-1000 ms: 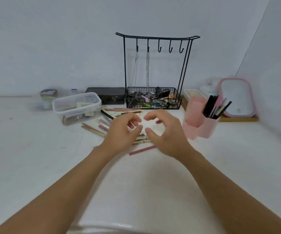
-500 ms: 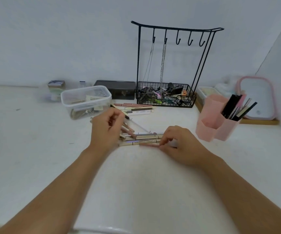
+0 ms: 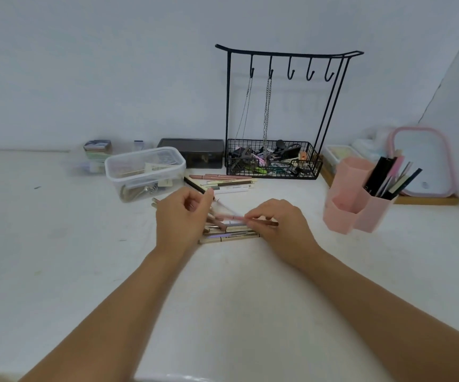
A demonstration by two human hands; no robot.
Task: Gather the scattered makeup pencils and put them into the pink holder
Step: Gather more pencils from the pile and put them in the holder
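Watching from the side: the white table (image 3: 57, 257) is the big thing here, and the gathering is only partway there. The pink holder (image 3: 358, 201) stands off to the person's right, well apart from the hands, with dark brushes and sticks already poking out of 1 compartment.

Best way to do this bit, I'd say, is to square the ends of the bundle against the tabletop before lifting, so nothing slides out on the way over to the holder.

The near pile of makeup pencils (image 3: 229, 234) lies between the hands, roughly side by side, beige and brownish-pink, slim and smooth, likely to roll. A second lot of pencils (image 3: 223, 183) sits further back, near the wire basket stand (image 3: 272, 164) and just beside the clear plastic box (image 3: 144, 172).

The left hand (image 3: 180, 216) has its fingers curled at the pile's left end, pinching 1 thin stick as far as I can tell. The right hand (image 3: 276, 224) pinches a pinkish pencil, a bit blurred.
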